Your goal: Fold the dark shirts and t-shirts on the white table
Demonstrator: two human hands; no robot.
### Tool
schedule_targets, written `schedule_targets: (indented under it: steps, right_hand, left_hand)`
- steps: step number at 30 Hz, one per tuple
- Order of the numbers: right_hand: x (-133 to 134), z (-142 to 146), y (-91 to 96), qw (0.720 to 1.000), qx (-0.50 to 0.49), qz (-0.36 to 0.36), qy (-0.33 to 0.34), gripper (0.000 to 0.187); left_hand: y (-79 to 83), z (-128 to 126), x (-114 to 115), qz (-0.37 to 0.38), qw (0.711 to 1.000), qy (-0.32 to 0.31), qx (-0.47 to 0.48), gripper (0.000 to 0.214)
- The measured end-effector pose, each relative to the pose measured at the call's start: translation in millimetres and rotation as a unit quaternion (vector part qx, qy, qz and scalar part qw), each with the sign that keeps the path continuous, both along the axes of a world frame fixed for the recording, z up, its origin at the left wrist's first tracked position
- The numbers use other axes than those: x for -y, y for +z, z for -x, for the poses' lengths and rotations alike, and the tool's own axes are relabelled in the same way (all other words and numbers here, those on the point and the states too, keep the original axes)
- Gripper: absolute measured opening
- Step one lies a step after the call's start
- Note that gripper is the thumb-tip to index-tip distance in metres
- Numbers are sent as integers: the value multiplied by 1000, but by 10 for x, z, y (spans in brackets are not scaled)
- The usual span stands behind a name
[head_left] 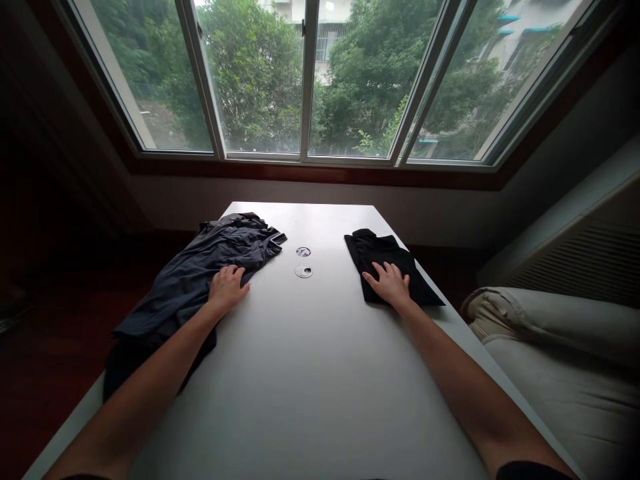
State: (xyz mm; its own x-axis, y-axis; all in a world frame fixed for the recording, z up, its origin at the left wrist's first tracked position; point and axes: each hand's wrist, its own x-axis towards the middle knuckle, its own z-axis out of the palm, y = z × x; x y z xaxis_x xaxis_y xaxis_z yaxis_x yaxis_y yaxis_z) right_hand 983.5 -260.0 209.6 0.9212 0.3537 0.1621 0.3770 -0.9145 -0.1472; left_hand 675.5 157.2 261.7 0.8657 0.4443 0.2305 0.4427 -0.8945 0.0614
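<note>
The person is pressing the left hand (pixel 227 285) palm-down on the loose grey shirt (pixel 225 243), which is lying spread over the left side of the white table (pixel 310 373) and hanging past its edge. The right hand (pixel 390 283) is resting flat on the folded black garment (pixel 380 250) near the right edge. Both hands are lying open, fingers spread, clasping nothing. Judgement: flat, even palm pressure is suiting both cloths, and the overhanging shirt is calling for the firmer hold.
</note>
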Motion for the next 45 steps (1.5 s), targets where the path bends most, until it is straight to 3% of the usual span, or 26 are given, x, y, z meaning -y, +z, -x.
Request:
schedule_targets:
  steps: [3,6,9,12,15,18,20,21,22,24,26,29,31,33,36,42,45]
  right_hand:
    - [63,14,-100,999,-10,33,-6,74]
    - [55,-98,-112,999,-6,48,-3,74]
    - [24,-250,-64,998,-20,56,3,73]
    - [11,-359,-25,998,-35,54,12,72]
    - [9,-385,-18,998,-31,50,22,69]
    - [6,-343,-20,998,2,50,31,62]
    - [6,-299,-12,998,22,50,44,58]
    - [9,-276,-2,997,24,50,51,58]
    - [14,-253,13,997,22,50,58,58]
    - [27,-200,58,997,21,42,65,57]
    - [31,-126,120,997,46,18,67,56]
    - [-32,54,221,990,108,-29,89,52]
    - [-156,218,267,985,110,-44,129,49]
    - [-352,387,281,983,67,-47,163,48]
    - [-728,552,259,985,-20,-66,159,49]
    - [-1403,438,297,990,-63,-74,103,71]
    - [-1625,374,358,990,-97,-53,90,77]
  left_hand:
    - [-9,82,-122,-36,997,29,-57,32]
    - [20,37,6,-37,996,-8,-85,23]
    - [88,-98,202,20,994,-54,-90,21]
    - [166,-275,451,143,982,-96,-72,16]
    - [224,-423,865,341,933,-116,-27,17]
    - [281,-456,1424,530,831,-168,-10,26]
    - [336,-420,1743,579,774,-250,-54,31]
    - [366,-399,1845,564,768,-296,-67,32]
    - [392,-385,1895,524,780,-337,-64,33]
    - [421,-396,1824,393,838,-377,-18,31]
    - [406,-477,1544,272,897,-346,34,26]
    - [328,-692,904,185,957,-211,79,24]
    - [274,-848,476,140,980,-118,84,27]
    - [234,-984,137,104,992,-46,54,32]
    - [195,-1135,-149,79,997,14,-11,43]
    - [132,-1344,-257,75,993,40,-88,57]
    - [139,-1447,-289,83,987,48,-127,52]
